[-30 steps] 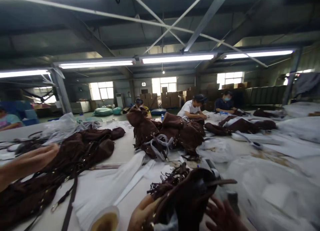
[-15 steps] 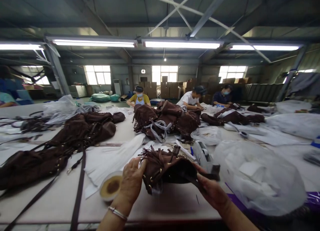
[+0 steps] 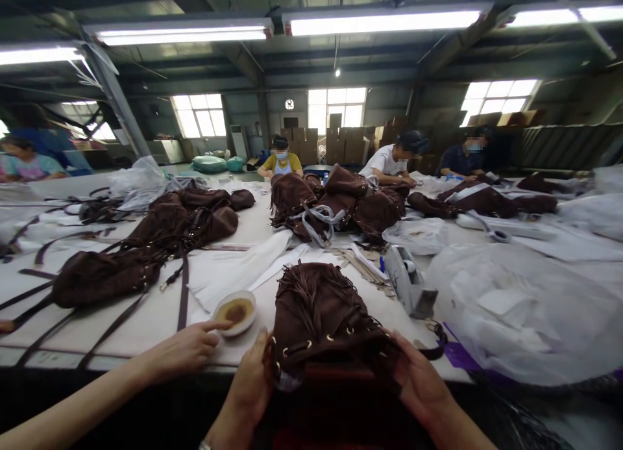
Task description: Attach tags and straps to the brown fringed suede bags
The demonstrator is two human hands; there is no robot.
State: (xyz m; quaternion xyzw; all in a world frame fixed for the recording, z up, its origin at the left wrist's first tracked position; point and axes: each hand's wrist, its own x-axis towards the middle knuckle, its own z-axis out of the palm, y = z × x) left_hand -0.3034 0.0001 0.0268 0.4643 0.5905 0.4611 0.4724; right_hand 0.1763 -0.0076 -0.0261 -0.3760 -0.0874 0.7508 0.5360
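Observation:
Between my two hands is a dark brown fringed bag (image 3: 316, 307), its eyelet-lined opening toward me and its fringe facing up. My left hand (image 3: 250, 378) grips the left side of the rim, and my right hand (image 3: 418, 375) grips the right side. A strap with a buckle (image 3: 438, 336) sticks out past my right hand. Just left of the bag stands a shallow bowl (image 3: 236, 312) with something yellow-brown in it. Another person's hand (image 3: 195, 346) reaches in from the left, one finger at the bowl's rim.
Brown bags lie piled at the table's middle (image 3: 341, 206) and on the left (image 3: 185, 223). A grey tape dispenser (image 3: 411, 281) and a big clear plastic bag (image 3: 525, 313) stand on the right. Several people work across the table.
The bag has come nearer to me and tipped so that its fringed face shows. A co-worker's arm has come in from the left to the bowl. My view has tilted down.

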